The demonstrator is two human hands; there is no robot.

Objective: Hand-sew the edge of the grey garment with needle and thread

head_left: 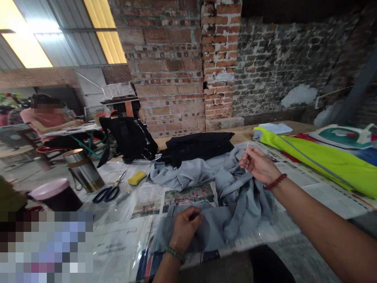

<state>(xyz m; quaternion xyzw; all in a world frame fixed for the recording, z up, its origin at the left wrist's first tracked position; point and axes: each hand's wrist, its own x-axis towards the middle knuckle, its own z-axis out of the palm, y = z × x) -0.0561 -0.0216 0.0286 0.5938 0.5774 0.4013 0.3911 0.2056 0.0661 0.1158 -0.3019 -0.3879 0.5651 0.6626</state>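
Grey cloth (235,208) lies in loose folds on a table spread with newspaper (114,247), running from beneath the left hand up to the right hand and across the space beyond both. The left hand (187,228), a green bracelet (175,254) at its wrist, rests on the near part of the cloth with fingers curled inward; whether it grips a fold, I cannot tell. The right hand (262,163), wearing a red bracelet (276,181), is farther from the body, in front of the far folds, thumb and fingertips pinched together on a thin, pale sliver (247,145), too small to identify.

Beyond the hands, behind the grey cloth, is a folded dark cloth (203,143), with a black bag (129,135) just to its left. Out to the left of the left hand and farther away are a yellow sponge (137,178), dark-handled scissors (110,190), a steel flask (84,171) and a dark jar with a pink lid (50,188). To the right of the right hand stretches a neon yellow cloth (312,157), an iron (341,136) just past it. Far off to the left, another person (47,122) sits at a separate table. Brick wall (171,70) rises beyond the hands.
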